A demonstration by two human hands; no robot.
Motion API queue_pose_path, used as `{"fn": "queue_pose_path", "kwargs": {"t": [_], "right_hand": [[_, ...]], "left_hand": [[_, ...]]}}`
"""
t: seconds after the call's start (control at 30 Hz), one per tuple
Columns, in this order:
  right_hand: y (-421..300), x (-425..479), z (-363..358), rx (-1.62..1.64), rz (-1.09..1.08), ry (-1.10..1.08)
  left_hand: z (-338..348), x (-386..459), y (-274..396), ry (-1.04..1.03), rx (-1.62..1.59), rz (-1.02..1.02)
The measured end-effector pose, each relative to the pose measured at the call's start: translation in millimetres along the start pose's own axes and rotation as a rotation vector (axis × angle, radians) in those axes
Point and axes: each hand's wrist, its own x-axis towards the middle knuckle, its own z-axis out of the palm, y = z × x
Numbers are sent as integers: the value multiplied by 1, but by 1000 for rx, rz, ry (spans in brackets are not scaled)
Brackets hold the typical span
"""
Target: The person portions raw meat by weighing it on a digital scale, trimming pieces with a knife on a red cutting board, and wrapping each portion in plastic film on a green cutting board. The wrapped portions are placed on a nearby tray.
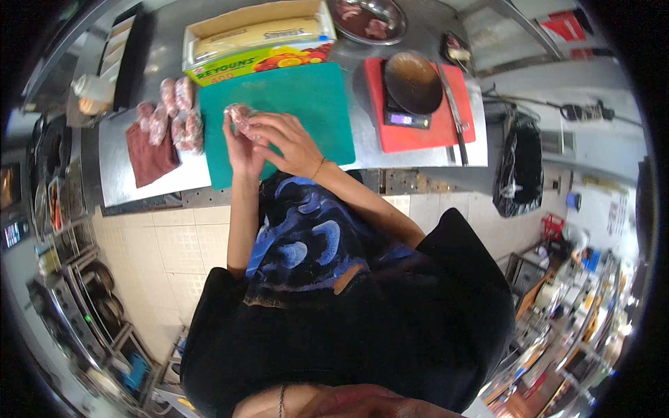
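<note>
My left hand (243,154) holds a portion of raw meat (239,115) in clear plastic film above the left part of a green cutting board (313,104). The fingers of my right hand (286,143) press on the film from the right side. Several film-wrapped meat portions (187,131) lie left of the board, some of them on a folded brown cloth (151,162). Behind the board stands an open cardboard box (225,74) with a large roll of cling film (261,37) inside.
At the right, a red cutting board (397,141) bears a digital scale (405,119) with a dark bowl (414,78) on it, and a long knife (453,107). A steel bowl (394,36) with meat pieces stands at the back. A black bin bag (520,162) hangs beyond the table's right end.
</note>
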Motion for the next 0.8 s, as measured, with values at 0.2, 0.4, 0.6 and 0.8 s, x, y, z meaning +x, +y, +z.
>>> {"fn": "queue_pose_path", "kwargs": {"t": [0.2,0.4,0.6,0.8], "right_hand": [[10,-31,-48,-159,220,139],[105,-126,-183,-672,463,553],[202,-257,-338,-1057,1081,212],[247,-306,-408,-707,948,11]], "left_hand": [[-2,-7,45,-117,-195,-70],[23,-18,154,353,1094,576],[-69,2,244,1227,2196,507],[-118,-4,235,1562,2046,461]]}}
